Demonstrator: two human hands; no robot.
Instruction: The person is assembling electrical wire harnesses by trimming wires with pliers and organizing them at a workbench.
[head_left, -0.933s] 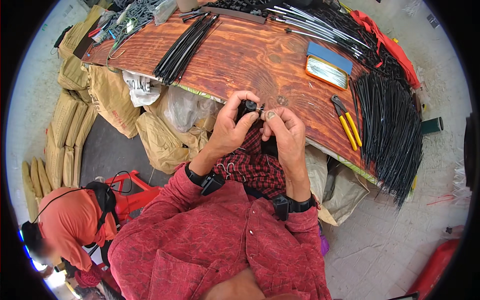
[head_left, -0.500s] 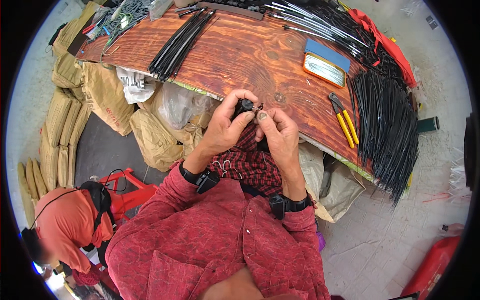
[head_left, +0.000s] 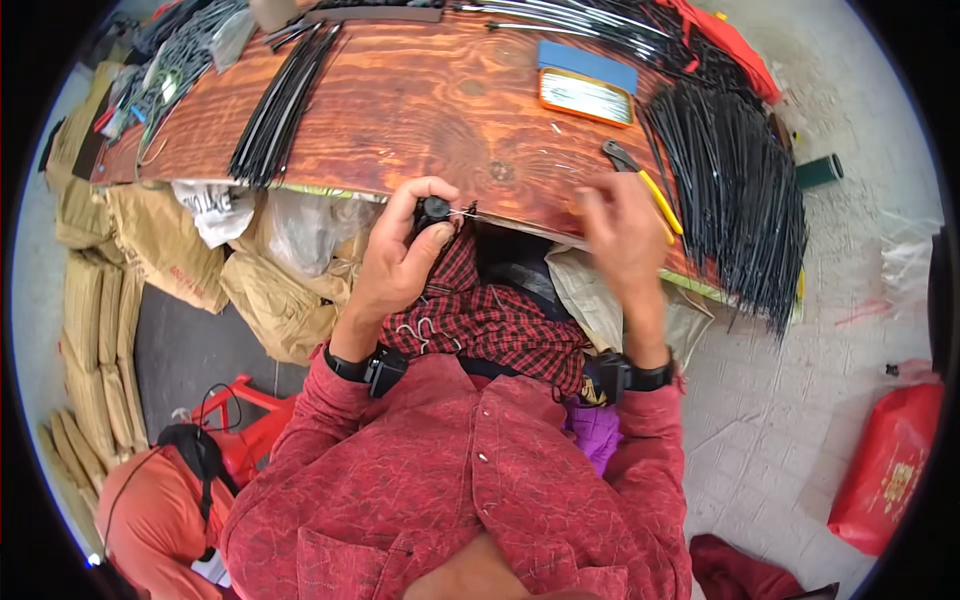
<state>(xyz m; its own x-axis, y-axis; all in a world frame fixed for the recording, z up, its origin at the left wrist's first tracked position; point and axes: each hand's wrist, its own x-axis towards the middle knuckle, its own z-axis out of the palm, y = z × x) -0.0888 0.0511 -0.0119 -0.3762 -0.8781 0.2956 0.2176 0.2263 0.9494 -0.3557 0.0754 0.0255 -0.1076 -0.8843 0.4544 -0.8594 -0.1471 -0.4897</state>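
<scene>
We see the left hand (head_left: 400, 262) curled shut around a small black round part (head_left: 433, 210) at the near edge of the wooden board (head_left: 400, 110); a thin pale wire (head_left: 462, 212) juts from the part. The right hand (head_left: 622, 232) is blurred, fingers half bent over the board near the yellow-handled pliers (head_left: 650, 185); we cannot tell whether it holds anything. We judge this an assembly step, with fine alignment at the part needed next. Glossy grained wood; slim black rods (head_left: 740, 190) fanned at right; a flat orange-rimmed tin (head_left: 586, 96).
</scene>
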